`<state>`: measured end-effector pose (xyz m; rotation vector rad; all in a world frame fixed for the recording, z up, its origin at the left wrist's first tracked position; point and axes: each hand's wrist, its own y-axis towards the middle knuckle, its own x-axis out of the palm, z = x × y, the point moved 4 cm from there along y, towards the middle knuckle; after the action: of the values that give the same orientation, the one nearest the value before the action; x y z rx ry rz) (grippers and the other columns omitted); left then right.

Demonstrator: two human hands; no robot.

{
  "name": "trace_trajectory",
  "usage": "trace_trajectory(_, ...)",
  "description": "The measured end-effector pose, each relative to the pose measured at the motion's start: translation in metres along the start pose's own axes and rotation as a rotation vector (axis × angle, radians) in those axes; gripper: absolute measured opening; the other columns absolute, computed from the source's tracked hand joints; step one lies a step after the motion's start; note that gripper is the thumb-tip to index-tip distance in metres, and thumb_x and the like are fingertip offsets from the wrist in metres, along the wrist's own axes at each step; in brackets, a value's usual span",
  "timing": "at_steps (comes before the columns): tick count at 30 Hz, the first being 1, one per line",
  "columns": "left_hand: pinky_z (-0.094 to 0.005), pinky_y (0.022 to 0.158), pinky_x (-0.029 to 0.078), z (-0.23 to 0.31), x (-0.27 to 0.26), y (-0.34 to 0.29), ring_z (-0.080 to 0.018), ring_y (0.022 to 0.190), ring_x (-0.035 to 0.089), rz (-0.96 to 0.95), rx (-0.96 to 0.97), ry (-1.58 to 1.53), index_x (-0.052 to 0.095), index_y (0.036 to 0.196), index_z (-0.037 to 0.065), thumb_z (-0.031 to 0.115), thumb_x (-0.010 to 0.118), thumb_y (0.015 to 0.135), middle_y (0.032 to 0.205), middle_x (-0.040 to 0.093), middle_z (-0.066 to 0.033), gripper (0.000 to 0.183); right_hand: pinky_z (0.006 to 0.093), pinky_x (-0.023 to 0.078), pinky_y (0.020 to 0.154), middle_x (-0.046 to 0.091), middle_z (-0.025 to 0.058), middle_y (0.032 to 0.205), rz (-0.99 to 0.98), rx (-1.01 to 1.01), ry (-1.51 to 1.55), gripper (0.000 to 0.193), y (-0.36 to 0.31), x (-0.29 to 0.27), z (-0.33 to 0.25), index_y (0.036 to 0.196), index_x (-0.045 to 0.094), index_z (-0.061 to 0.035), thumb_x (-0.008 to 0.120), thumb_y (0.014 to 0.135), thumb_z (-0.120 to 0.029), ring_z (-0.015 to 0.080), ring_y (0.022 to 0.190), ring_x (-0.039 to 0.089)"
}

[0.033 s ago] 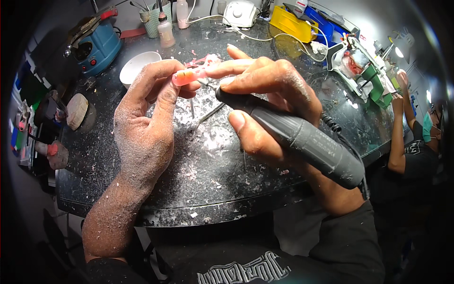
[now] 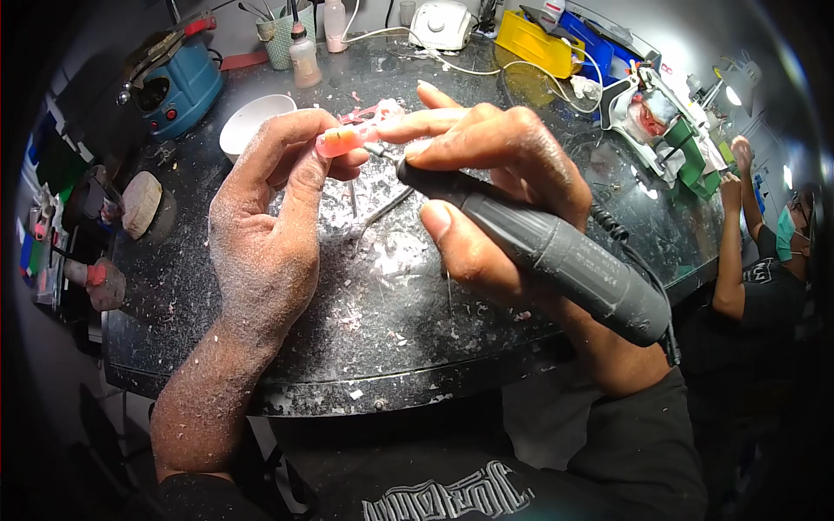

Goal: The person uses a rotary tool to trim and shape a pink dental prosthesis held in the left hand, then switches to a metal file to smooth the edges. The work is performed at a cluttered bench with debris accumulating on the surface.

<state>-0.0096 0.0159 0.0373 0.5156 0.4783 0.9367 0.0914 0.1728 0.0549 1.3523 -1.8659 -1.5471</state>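
My left hand (image 2: pixel 274 208), dusted with pale powder, pinches a pink acrylic denture (image 2: pixel 334 141) between thumb and fingers. My right hand (image 2: pixel 499 174) is wrapped round a black rotary handpiece (image 2: pixel 565 260), its thumb below and fingers above. The handpiece slants up to the left, and its metal bur (image 2: pixel 380 152) is right at the denture's right side; whether it touches I cannot tell. My right fingertips rest close against the denture's far end. Part of the denture is hidden behind my fingers.
White and pink shavings cover the black table (image 2: pixel 347 339). A white bowl (image 2: pixel 243 126) stands behind my left hand. Further back are a blue machine (image 2: pixel 178 91), a dropper bottle (image 2: pixel 305 61), a white control box (image 2: pixel 441 26) and a yellow bin (image 2: pixel 534 43). A co-worker (image 2: pixel 764 269) sits right.
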Motion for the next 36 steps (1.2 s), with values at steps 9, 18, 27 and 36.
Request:
trace_trajectory(9,-0.0299,0.094,0.054,0.000,0.000,0.000,-0.0154,0.100,0.070,-0.014,-0.031,0.020,0.063,0.118,-0.001,0.005,0.056,0.104,0.106,0.068,-0.0083,0.017,0.0478,0.050,0.105,0.074,0.0111,0.100,0.028,0.019,0.006,0.032,0.001,-0.004,-0.001,0.103,0.069,-0.0020,0.075,0.071,-0.004,0.0265,0.102,0.074)
trace_trajectory(18,-0.0298,0.094,0.054,0.000,0.001,0.000,-0.0155,0.100,0.070,-0.026,-0.036,0.032,0.062,0.114,-0.002,0.003,0.055,0.103,0.105,0.068,-0.0086,0.015,0.0479,0.049,0.106,0.074,0.0108,0.100,0.054,0.048,0.007,0.031,0.000,-0.003,0.001,0.102,0.069,-0.0026,0.075,0.072,-0.005,0.0259,0.104,0.074)
trace_trajectory(27,-0.0289,0.092,0.054,0.010,0.003,0.000,-0.0153,0.102,0.069,0.011,0.097,0.140,0.066,0.113,-0.001,0.000,0.060,0.099,0.107,0.071,-0.0095,0.015,0.0404,0.057,0.096,0.066,0.0141,0.107,0.073,-0.070,-0.106,0.039,0.003,-0.006,-0.001,0.125,0.053,0.0018,0.070,0.098,-0.021,0.0232,0.098,0.071)
trace_trajectory(36,-0.0304,0.097,0.052,0.011,-0.004,-0.001,-0.0170,0.109,0.067,-0.010,0.265,0.157,0.071,0.115,0.003,-0.004,0.066,0.094,0.111,0.072,-0.0097,0.022,0.0338,0.057,0.095,0.067,0.0150,0.117,0.068,0.165,0.070,0.039,0.004,0.002,0.002,0.121,0.060,0.0002,0.078,0.086,0.001,0.0228,0.108,0.069)
